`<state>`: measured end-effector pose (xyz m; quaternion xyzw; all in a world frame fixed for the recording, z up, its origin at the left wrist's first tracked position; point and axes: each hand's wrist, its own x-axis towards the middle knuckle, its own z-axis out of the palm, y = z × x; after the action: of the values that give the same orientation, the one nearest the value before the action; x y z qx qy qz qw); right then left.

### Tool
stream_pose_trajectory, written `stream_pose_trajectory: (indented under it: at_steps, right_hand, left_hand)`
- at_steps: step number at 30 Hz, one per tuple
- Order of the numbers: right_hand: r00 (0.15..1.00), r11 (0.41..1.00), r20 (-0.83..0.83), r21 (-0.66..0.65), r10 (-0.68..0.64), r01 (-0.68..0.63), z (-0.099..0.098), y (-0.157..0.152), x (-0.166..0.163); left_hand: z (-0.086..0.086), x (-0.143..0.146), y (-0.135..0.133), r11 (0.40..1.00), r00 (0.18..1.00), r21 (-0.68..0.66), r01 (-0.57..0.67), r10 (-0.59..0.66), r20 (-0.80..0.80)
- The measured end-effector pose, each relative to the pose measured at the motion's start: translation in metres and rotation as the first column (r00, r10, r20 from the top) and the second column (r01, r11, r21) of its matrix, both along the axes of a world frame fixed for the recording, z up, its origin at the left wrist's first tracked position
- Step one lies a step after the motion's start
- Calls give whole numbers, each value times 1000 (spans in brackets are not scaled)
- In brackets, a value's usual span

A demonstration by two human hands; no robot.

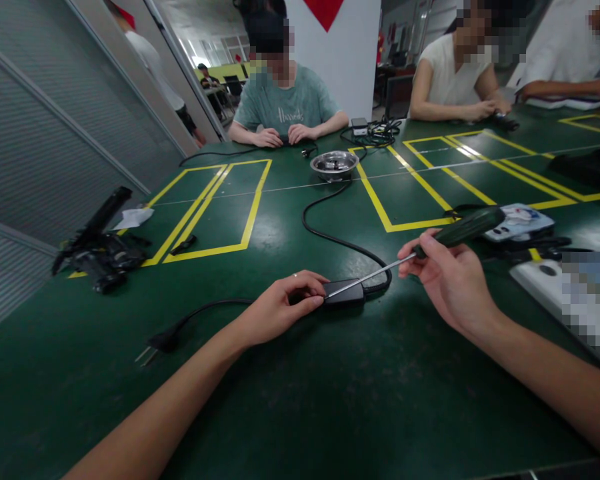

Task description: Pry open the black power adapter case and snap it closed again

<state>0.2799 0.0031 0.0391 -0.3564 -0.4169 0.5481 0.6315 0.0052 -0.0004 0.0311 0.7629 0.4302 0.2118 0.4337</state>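
A black power adapter (349,293) lies on the green table, with a cord leaving each end. My left hand (287,303) is closed round its left end, thumb at the near side and fingers over the far side. In my right hand (447,277) is a screwdriver (473,227) with a dark green handle, gripped between thumb and fingers where the handle meets the shaft. Its long metal shaft slants down to the left, and the tip meets the adapter's top beside my left thumb. To the left lies the two-pin plug (163,341) of one cord.
A metal bowl (335,163) with small parts stands beyond the adapter. Black parts (105,250) are heaped at the left. A phone (520,220) and a white device (560,293) lie at the right. Co-workers sit across the table, behind yellow tape outlines (250,220).
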Motion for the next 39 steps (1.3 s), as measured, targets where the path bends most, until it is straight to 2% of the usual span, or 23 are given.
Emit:
stream_pose_trajectory:
  at_steps: [14, 19, 26, 34, 36, 39]
  right_hand:
    - [1000, 1000, -27, -20, -15, 14, 2, 2, 2]
    - [997, 996, -36, 54, 66, -64, 1, -1, 4]
    - [991, 980, 92, 167, 97, -111, 1, -10, 0]
    - [989, 977, 124, 191, 76, -99, 5, -12, -1]
    - [982, 978, 183, 191, 47, -82, 8, -13, -1]
    - [927, 978, 371, 207, -57, -22, 11, -14, 0]
  left_hand:
    - [-2, -1, 2, 996, 997, -81, -25, 31, 73]
    - [-2, 0, 2, 999, 999, -48, -7, 9, 42]
    - [-1, -1, 3, 999, 1000, -33, -8, 9, 4]
    - [-1, 0, 2, 999, 1000, -39, -21, 21, 4]
    - [-1, 0, 2, 999, 1000, -35, -22, 22, 4]
    - [-1, 0, 2, 999, 1000, -28, -27, 27, 2]
